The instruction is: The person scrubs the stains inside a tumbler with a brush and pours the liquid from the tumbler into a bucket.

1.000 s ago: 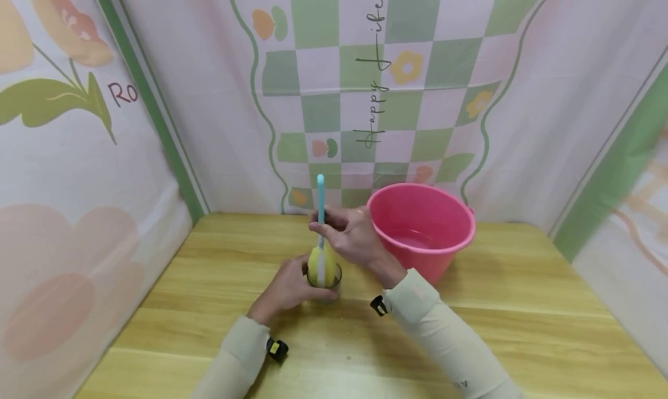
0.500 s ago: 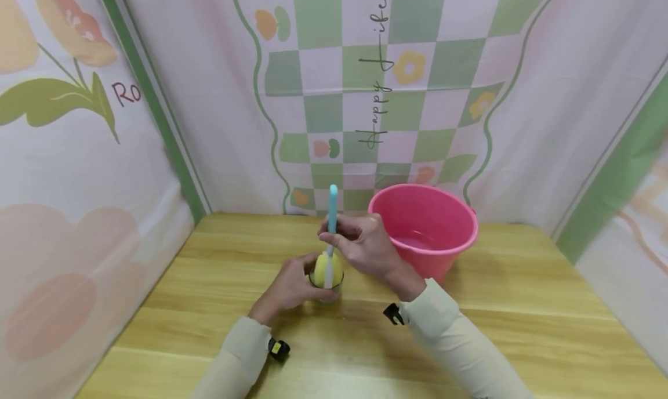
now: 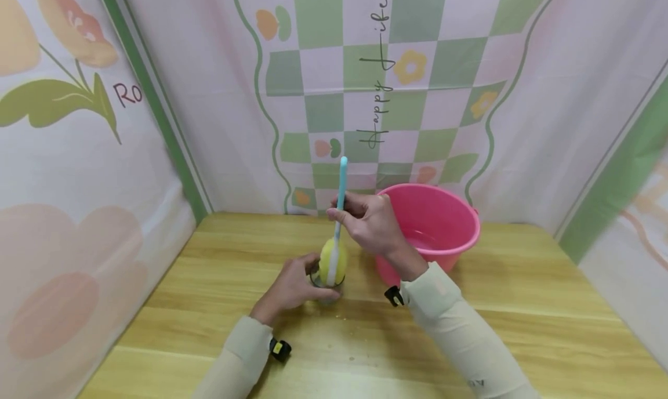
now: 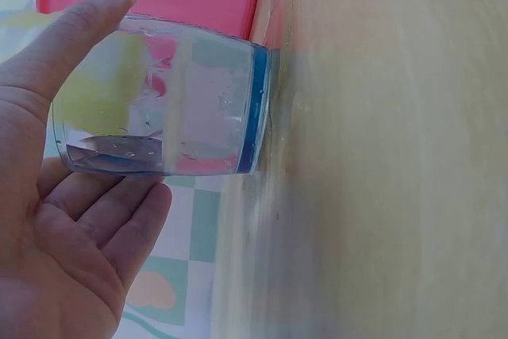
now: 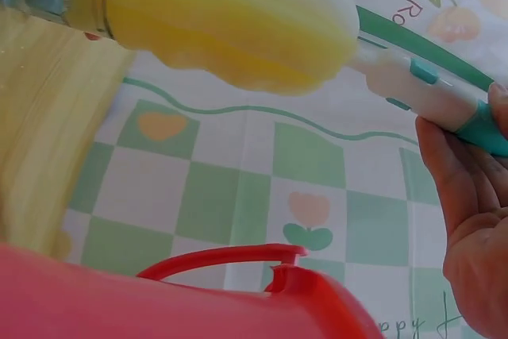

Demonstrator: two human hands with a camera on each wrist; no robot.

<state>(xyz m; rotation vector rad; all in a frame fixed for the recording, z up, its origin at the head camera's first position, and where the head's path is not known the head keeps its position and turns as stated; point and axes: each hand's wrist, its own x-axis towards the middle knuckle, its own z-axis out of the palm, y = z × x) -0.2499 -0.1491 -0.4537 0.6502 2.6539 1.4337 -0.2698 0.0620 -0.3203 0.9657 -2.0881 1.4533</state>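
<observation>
My left hand point(image 3: 293, 287) grips a clear drinking glass point(image 4: 210, 101) near its rim, thumb on one side and fingers on the other. The glass stands upright on the wooden table, with water drops on its wall. My right hand point(image 3: 373, 222) pinches the turquoise and white handle point(image 3: 341, 184) of a sponge bottle brush between thumb and fingers. Its yellow and white sponge head point(image 5: 214, 21) sits partly inside the glass, with most of it above the rim in the right wrist view. The brush tilts slightly to the right at the top.
A pink bucket point(image 3: 454, 251) stands right behind my right hand, its red handle point(image 5: 222, 260) showing in the right wrist view. Small water drops point(image 3: 351, 358) lie on the wooden table point(image 3: 522, 306). Printed curtains point(image 3: 219, 126) hang along the table's back and sides.
The brush went down deeper into the glass half a second ago and has since risen, with my right hand. It has also shifted right. My left hand keeps its grip on the glass.
</observation>
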